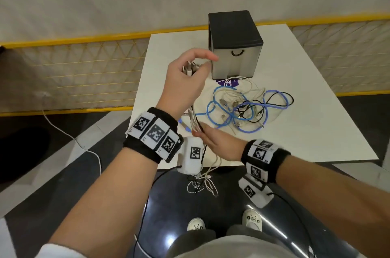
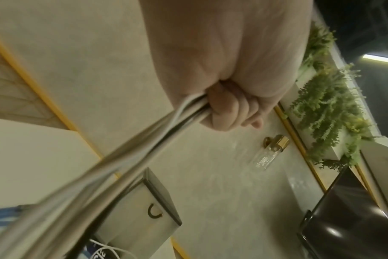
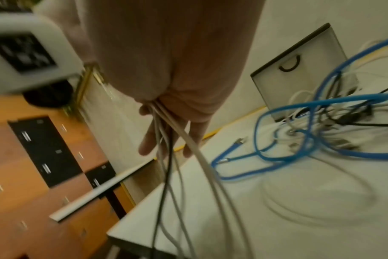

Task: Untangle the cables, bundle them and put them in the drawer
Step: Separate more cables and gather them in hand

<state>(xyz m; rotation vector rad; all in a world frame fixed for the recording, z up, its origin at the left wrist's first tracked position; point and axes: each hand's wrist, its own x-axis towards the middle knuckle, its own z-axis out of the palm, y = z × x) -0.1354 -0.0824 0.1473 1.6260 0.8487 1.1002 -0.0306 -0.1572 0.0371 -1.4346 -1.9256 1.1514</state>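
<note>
The left hand [image 1: 185, 87] is raised above the table [image 1: 306, 131], its grip closed around a bunch of white and black cables [image 1: 195, 118]; the left wrist view shows the fingers [image 2: 224, 108] curled tight over the strands, while the head view shows plug ends sticking out above the fist and the thumb lifted free. The same bunch runs down to the right hand [image 1: 219, 143], just below and nearer the body. Its fingers lie nearly straight, with the strands passing between them; the right wrist view shows the cables [image 3: 166, 140] threaded along the fingers and hanging on past the table edge.

Beyond both hands, to the right, the rest of the tangle [image 1: 251, 108] lies on the white table: a blue network cable looped through thin white and black leads. Behind it stands the small black drawer unit [image 1: 234, 46], its single drawer closed, a curved black handle on its pale front.

A yellow-framed mesh barrier [image 1: 80, 68] runs behind the table. Only the left wrist view shows green hanging plants [image 2: 328, 112] and a wall lamp [image 2: 270, 150]; only the right wrist view shows wooden cabinets [image 3: 33, 166].
</note>
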